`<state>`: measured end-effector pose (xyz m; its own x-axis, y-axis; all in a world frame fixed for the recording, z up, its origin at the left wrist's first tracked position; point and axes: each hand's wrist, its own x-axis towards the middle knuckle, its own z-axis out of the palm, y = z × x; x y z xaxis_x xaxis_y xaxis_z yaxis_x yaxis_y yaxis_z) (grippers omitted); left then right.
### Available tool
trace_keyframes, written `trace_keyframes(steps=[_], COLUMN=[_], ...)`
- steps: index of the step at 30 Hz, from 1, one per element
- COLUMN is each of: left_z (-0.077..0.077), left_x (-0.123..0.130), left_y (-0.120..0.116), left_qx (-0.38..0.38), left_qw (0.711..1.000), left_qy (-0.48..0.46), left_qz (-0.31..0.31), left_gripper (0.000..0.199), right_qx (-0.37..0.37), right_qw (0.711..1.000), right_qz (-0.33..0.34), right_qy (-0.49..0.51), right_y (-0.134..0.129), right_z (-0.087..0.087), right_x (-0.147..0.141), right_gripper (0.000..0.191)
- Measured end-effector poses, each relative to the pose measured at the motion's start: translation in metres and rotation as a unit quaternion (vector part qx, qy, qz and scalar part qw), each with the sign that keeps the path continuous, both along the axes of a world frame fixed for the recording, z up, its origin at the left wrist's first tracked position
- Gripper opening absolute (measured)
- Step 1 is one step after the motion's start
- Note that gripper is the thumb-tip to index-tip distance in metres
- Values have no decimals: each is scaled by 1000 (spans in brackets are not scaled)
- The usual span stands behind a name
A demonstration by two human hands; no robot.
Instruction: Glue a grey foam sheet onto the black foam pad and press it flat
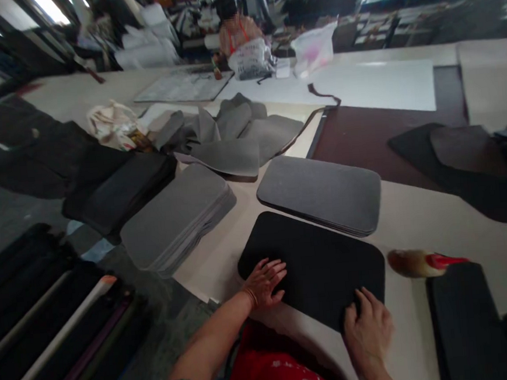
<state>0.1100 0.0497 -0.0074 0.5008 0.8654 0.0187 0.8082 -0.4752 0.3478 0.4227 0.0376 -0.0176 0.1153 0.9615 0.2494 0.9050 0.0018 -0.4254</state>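
A black rounded-rectangle pad [318, 264] lies flat on the pale table near the front edge. My left hand [263, 283] rests palm down on its near left corner, fingers spread. At the pad's near right edge sits my right hand [367, 327], fingers curled over the edge. Whether it grips the pad I cannot tell for sure; it presses on it.
A stack of grey pads [321, 191] sits just behind the black one, another grey stack [179, 219] to the left. Loose grey pieces [232, 136] pile up further back. A brush with a red part [421, 263] lies at right, beside a dark stack [465, 319]. A person sits at the far side.
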Motion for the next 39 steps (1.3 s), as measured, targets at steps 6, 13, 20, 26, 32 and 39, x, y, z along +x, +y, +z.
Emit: trace_keyframes(steps=[6,13,20,26,32,39], left_z=[-2,1,8,-1,-7,-28], left_x=[0,0,-2,-7,-9,-2], left_y=[-1,-1,3,10,14,30], left_qx=[1,9,71,168,199,236], left_qw=[1000,1000,997,985,980,961], left_qy=[3,11,16,17,10,-143], left_qz=[3,4,-17,-41,-26,-20], left_gripper=[63,61,61,55,52,78], right_qx=[6,12,21,10,-37,-63], right_qw=[1000,999,997,996,994,990], right_qz=[5,12,3,-9,-39,-97], right_qy=[-1,-29,-69,-91,-98,-81], right_y=[0,-1,-1,-1,1,3], right_z=[-1,-10,-16,-20,-13,3], right_x=[-1,1,-4,-7,-15,-28], right_gripper=[43,42,37,34,34,47])
